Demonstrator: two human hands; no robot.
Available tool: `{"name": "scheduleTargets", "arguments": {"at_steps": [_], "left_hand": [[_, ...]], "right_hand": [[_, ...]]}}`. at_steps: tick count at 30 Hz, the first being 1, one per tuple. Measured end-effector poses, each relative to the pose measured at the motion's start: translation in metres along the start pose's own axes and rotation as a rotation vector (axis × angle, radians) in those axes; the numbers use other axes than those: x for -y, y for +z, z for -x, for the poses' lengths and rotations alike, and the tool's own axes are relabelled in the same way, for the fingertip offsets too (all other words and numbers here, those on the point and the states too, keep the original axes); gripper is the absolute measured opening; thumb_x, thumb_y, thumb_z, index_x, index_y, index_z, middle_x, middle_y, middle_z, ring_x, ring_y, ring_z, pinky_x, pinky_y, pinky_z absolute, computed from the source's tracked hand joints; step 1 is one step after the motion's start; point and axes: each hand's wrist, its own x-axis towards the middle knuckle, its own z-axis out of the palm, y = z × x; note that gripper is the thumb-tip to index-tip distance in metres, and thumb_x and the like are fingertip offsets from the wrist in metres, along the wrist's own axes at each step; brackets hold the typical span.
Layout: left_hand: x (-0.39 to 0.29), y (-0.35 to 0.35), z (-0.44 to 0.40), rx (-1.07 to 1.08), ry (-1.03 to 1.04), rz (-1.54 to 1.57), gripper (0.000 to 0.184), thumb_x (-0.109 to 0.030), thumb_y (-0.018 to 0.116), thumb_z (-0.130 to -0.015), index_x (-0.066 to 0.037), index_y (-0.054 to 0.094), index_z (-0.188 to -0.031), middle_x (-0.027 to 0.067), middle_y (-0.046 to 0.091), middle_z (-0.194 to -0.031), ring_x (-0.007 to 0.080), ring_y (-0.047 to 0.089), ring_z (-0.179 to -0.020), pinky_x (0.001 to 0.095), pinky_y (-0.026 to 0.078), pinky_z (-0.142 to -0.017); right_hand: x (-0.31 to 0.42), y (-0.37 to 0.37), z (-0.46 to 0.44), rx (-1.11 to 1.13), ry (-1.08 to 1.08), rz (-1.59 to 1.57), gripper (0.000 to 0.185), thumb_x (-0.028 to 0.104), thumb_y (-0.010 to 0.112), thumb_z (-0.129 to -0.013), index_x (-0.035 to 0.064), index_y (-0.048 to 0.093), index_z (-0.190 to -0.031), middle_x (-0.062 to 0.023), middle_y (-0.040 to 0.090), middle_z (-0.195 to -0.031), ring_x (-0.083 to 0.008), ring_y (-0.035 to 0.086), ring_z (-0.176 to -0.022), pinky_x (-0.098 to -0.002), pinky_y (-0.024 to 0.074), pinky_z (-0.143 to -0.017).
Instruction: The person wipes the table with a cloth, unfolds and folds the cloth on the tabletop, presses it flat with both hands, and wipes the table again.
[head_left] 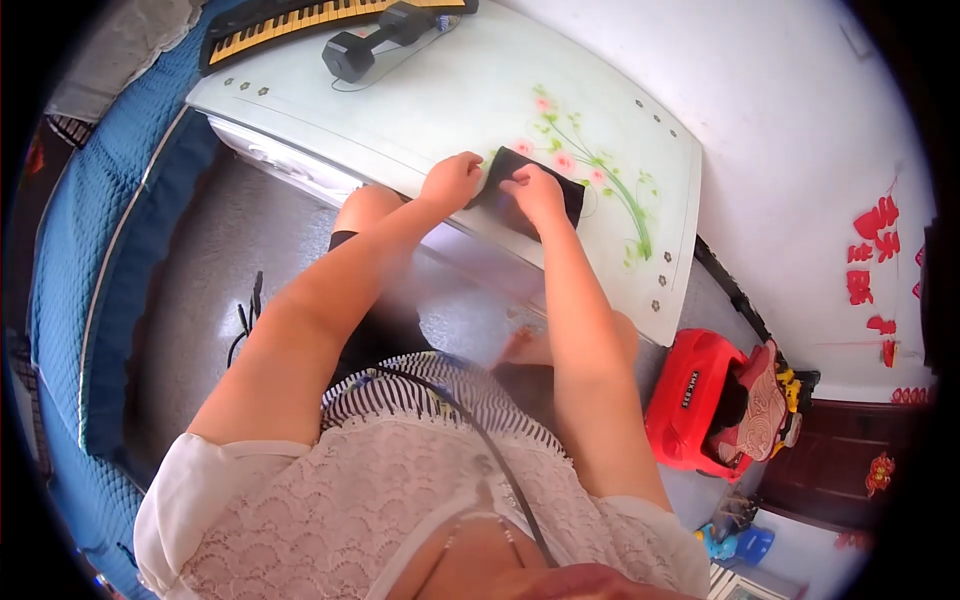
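A dark, flat cloth-like piece point(562, 190) lies at the near edge of the white table with a painted flower pattern. My left hand point(453, 181) is at the left end of the dark piece, its fingers curled in a closed pose; what they hold, if anything, is too small to make out. Over the middle of the piece is my right hand point(535, 192), fingers pinched together against the dark material. Part of the piece is hidden under my right hand and wrist.
On the white table point(450, 100) are a dumbbell point(375, 42) and a keyboard point(290, 32) at the far left. A red toy car point(690, 400) stands on the floor at the right. A blue quilted bed point(90, 250) borders the left side.
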Motion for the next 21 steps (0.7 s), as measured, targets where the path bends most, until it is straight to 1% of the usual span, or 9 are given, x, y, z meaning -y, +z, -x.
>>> {"name": "scheduleTargets", "arguments": {"at_steps": [7, 10, 12, 13, 14, 16, 17, 18, 21], "left_hand": [[-0.024, 0.025, 0.006, -0.008, 0.051, -0.455, 0.055, -0.034, 0.076, -0.095, -0.005, 0.059, -0.139, 0.02, 0.073, -0.12, 0.04, 0.067, -0.119, 0.0488, 0.055, -0.101], [-0.028, 0.027, 0.004, 0.022, 0.024, -0.529, 0.053, -0.03, 0.076, -0.095, -0.004, 0.057, -0.137, 0.0218, 0.07, -0.122, 0.0421, 0.065, -0.119, 0.0498, 0.054, -0.103], [-0.03, 0.028, -0.001, 0.035, -0.025, -0.502, 0.042, -0.026, 0.076, -0.092, -0.004, 0.059, -0.125, 0.0202, 0.071, -0.12, 0.0398, 0.067, -0.118, 0.0485, 0.055, -0.1], [-0.032, 0.029, -0.003, 0.043, -0.047, -0.486, 0.037, -0.024, 0.076, -0.091, -0.004, 0.06, -0.118, 0.0194, 0.071, -0.119, 0.0386, 0.067, -0.117, 0.0479, 0.055, -0.098], [-0.03, 0.028, -0.004, 0.018, -0.036, -0.482, 0.043, -0.023, 0.076, -0.09, -0.004, 0.059, -0.125, 0.0203, 0.07, -0.122, 0.0392, 0.066, -0.12, 0.0489, 0.053, -0.101], [-0.032, 0.023, -0.004, -0.029, -0.009, -0.477, 0.056, -0.021, 0.075, -0.088, -0.004, 0.057, -0.139, 0.0223, 0.068, -0.129, 0.0403, 0.062, -0.124, 0.0508, 0.051, -0.107], [-0.034, 0.028, 0.002, -0.181, 0.042, -0.507, 0.055, -0.017, 0.074, -0.089, -0.004, 0.059, -0.14, 0.0218, 0.065, -0.135, 0.0401, 0.057, -0.13, 0.0512, 0.047, -0.111], [-0.035, 0.033, -0.001, -0.217, 0.176, -0.456, 0.053, -0.015, 0.073, -0.089, -0.005, 0.059, -0.14, 0.0211, 0.064, -0.136, 0.0402, 0.056, -0.132, 0.0512, 0.047, -0.112], [-0.045, 0.055, -0.004, -0.231, 0.59, -0.33, 0.044, -0.006, 0.067, -0.094, -0.008, 0.063, -0.138, 0.017, 0.063, -0.14, 0.041, 0.052, -0.138, 0.0506, 0.045, -0.115]], "right_hand": [[-0.008, -0.03, 0.008, -0.026, 0.129, -0.466, 0.032, 0.019, 0.076, -0.092, 0.0031, 0.071, -0.119, -0.0061, 0.072, -0.105, -0.017, 0.067, -0.092, -0.0347, 0.0536, -0.076], [-0.058, -0.073, 0.012, -0.158, 0.143, -0.6, 0.022, 0.015, 0.071, -0.093, 0.0055, 0.07, -0.113, -0.0032, 0.067, -0.098, -0.0149, 0.065, -0.087, -0.0338, 0.0524, -0.071], [-0.094, -0.113, 0.037, -0.272, 0.223, -0.858, 0.022, 0.015, 0.07, -0.093, 0.0034, 0.069, -0.112, -0.0047, 0.067, -0.098, -0.0154, 0.065, -0.091, -0.0356, 0.054, -0.077], [-0.123, -0.129, 0.045, -0.422, 0.237, -0.555, 0.029, 0.018, 0.07, -0.093, 0.0022, 0.067, -0.118, -0.0093, 0.069, -0.103, -0.0227, 0.067, -0.094, -0.0383, 0.0542, -0.083], [-0.147, -0.138, 0.054, -0.561, 0.252, -0.244, 0.037, 0.021, 0.07, -0.093, 0.0009, 0.066, -0.124, -0.014, 0.07, -0.108, -0.03, 0.069, -0.097, -0.0411, 0.0545, -0.09], [-0.156, -0.148, 0.081, -0.746, 0.229, 0.15, 0.037, 0.02, 0.069, -0.094, 0.0022, 0.064, -0.126, -0.0168, 0.069, -0.116, -0.0348, 0.068, -0.104, -0.0445, 0.0547, -0.093], [-0.158, -0.151, 0.089, -0.826, 0.213, 0.349, 0.036, 0.019, 0.069, -0.095, 0.0029, 0.064, -0.127, -0.0183, 0.068, -0.12, -0.0372, 0.068, -0.108, -0.0462, 0.0548, -0.094], [-0.146, -0.147, 0.094, -0.79, 0.094, 0.173, 0.032, 0.016, 0.067, -0.097, 0.0048, 0.064, -0.127, -0.0177, 0.067, -0.124, -0.0402, 0.064, -0.116, -0.0495, 0.0536, -0.098], [-0.107, -0.114, 0.088, -0.571, -0.183, 0.297, 0.039, 0.019, 0.07, -0.098, 0.008, 0.063, -0.134, -0.0158, 0.065, -0.136, -0.0393, 0.06, -0.128, -0.0507, 0.0489, -0.108]]}}
